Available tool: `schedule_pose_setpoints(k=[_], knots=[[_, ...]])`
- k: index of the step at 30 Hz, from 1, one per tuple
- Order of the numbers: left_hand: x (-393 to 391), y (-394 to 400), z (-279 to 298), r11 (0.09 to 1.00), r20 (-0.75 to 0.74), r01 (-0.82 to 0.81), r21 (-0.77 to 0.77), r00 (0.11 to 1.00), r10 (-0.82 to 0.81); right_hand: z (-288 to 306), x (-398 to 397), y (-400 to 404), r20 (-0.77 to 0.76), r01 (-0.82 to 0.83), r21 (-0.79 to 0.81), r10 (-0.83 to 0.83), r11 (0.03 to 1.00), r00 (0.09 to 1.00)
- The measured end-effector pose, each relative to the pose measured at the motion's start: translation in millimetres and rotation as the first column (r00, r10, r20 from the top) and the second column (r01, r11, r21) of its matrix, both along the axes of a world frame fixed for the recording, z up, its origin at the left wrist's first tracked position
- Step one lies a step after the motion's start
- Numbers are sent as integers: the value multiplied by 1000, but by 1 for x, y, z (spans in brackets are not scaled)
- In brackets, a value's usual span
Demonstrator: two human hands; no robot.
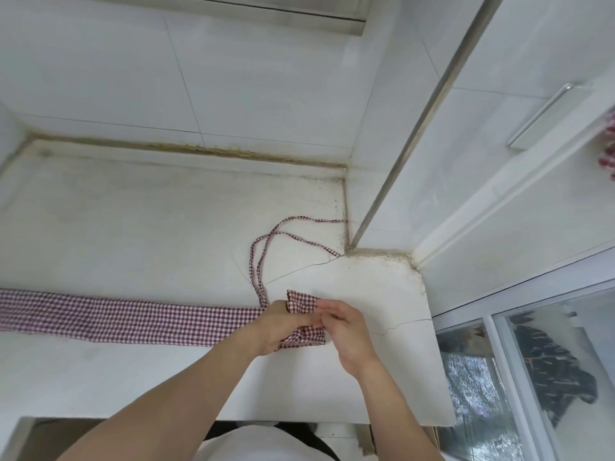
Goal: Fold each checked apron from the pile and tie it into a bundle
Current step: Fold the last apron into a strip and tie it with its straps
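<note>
So both hands, left hand [278,324] and right hand [342,327], grip the apron [133,319] at its right end, pinching it; the rest stretches left across the tabletop [149,211]

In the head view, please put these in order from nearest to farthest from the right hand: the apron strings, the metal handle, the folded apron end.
1. Folded apron end: pinched by the right hand itself.
2. Apron strings: lying on the counter, beyond and to the left.
3. Metal handle: far up on the right, on the white door.
</note>
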State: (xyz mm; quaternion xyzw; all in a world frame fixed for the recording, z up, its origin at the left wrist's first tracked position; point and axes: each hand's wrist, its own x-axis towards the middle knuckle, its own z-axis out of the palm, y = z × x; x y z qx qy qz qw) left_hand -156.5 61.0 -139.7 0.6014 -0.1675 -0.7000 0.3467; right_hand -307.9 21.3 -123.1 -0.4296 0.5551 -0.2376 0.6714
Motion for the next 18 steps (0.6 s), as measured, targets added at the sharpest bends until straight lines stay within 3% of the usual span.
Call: schedule_pose_setpoints(k=[2,4,7,10,14,18], knots=[[4,3,-1,998,28,-47,28,999,46,-9,-2,1,-63,63,-1,-63,998,996],[10,7,2,997,-74,-63,52,995,66,-18,-6,0,-95,95,93,-86,991,992],[23,11,3,995,-227,-75,70,970,89,-25,-4,7,82,-52,416,20,908,996],[36,16,2,992,-282,-63,113,955,93,-30,0,19,295,-154,547,-16,823,955],[47,22,0,985,-187,-81,155,976,110,-36,6,24,287,-17,540,-165,842,944],[60,26,-13,992,37,-31,122,999,27,-39,13,20,177,45,479,-147,876,973]])
